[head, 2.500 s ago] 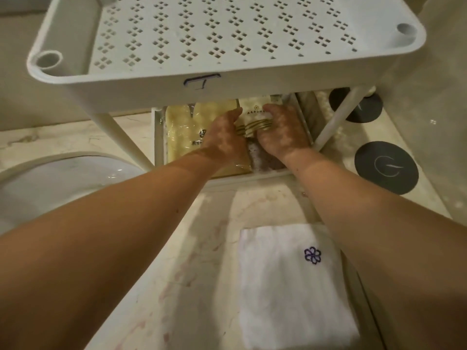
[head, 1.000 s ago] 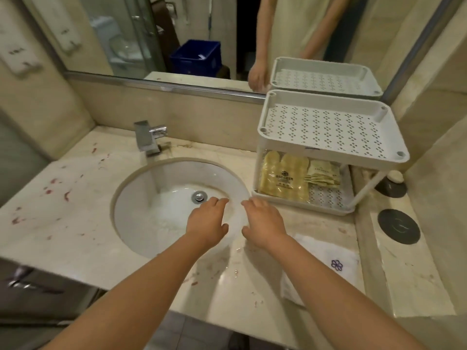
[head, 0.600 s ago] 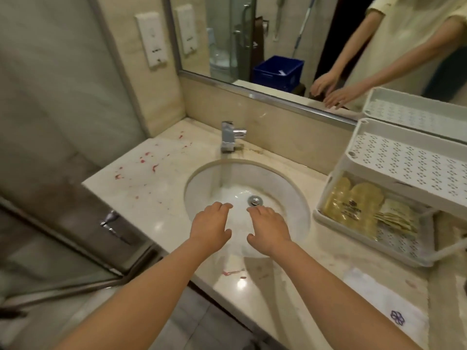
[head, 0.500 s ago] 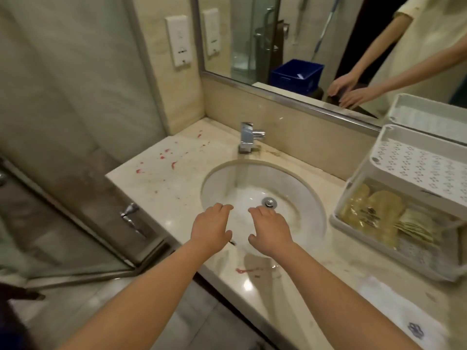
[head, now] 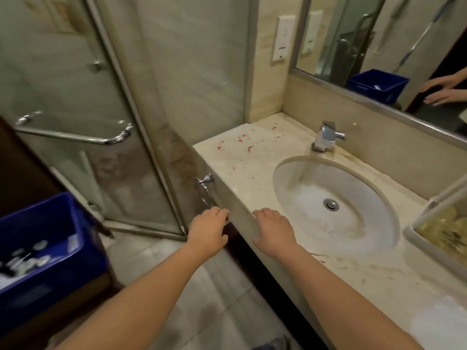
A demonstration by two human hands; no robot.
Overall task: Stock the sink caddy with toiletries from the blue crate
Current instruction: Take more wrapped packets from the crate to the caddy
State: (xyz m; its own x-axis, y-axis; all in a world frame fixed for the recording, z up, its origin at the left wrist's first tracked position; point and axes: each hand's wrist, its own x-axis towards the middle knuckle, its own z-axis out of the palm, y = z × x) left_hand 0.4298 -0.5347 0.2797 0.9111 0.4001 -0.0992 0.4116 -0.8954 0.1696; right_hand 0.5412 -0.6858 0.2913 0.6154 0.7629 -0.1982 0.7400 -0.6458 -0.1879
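The blue crate (head: 58, 251) stands at the lower left on a dark stand, with small pale toiletry items blurred inside it. The white sink caddy (head: 417, 231) is cut off at the right edge, and yellowish packets (head: 444, 233) lie in its lower tier. My left hand (head: 208, 231) hovers empty in front of the counter's front edge, fingers relaxed. My right hand (head: 274, 229) hovers empty over the counter edge, fingers loosely bent. Neither hand touches the crate or the caddy.
A marble counter (head: 242, 160) with red specks holds a round basin (head: 336, 200) and a chrome faucet (head: 327, 136). A glass shower door (head: 83, 122) with a chrome bar stands at the left. The mirror (head: 379, 46) reflects the crate and the hands. Tiled floor lies below.
The view has swung left from the caddy toward the shower, bringing the blue crate into sight. Both hands left the packets in the caddy's lower tier and moved left, empty.
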